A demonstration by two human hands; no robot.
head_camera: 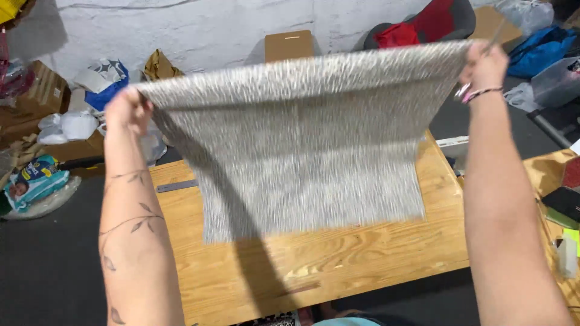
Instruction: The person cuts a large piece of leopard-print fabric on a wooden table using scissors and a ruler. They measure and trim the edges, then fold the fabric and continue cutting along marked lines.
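Left hand (127, 110) and right hand (483, 66) each pinch a top corner of the grey fabric (302, 145) above the desk (314, 265); keep corners level, fabric taut.

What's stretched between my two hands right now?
The head view shows a grey patterned fabric sheet spanning from left hand to right hand, its lower edge hanging over the wooden table.

Fabric sheet (302, 139): grey-and-white, fine streaked vertical pattern throughout.
Surface (314, 265): light orange-yellow wood, visible grain.
Floor (42, 271): dark grey.
Wall (199, 27): white, rough.
Cardboard box (289, 45): plain brown.
Cloth on chair (417, 27): red.
Bag (541, 48): blue.
Left forearm (130, 241): dark leaf-and-vine line tattoo.
Wristband (481, 93): pink and dark.
Metal ruler (176, 186): grey.
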